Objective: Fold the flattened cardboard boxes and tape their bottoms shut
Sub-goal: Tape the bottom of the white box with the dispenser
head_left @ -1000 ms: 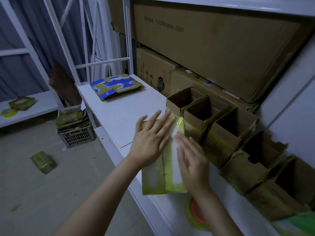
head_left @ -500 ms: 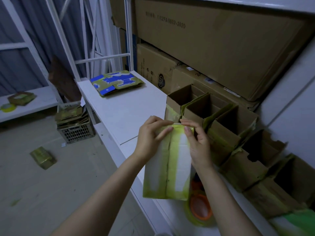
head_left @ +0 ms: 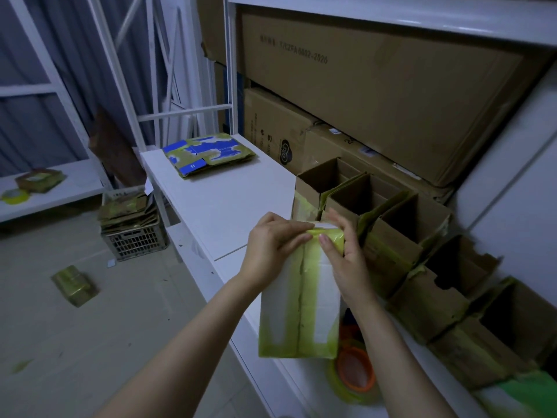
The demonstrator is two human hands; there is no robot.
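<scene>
White shelf point(head_left: 217, 206), front edge: left hand point(head_left: 271, 245) and right hand point(head_left: 346, 260) both pinch the far end of the box point(head_left: 298, 312), its taped seam facing up. It looks light, thin-walled and easily creased, so edges and corners seem the safest hold. Tape roll point(head_left: 355, 372) lies beneath, folded boxes point(head_left: 401, 236) just beside.

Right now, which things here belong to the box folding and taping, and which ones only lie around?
Job: green box, gripped by left hand and right hand; tape roll; flattened boxes stack; row of folded boxes.
Lying about: crate on the floor; loose box on the floor; large brown cartons.
</scene>
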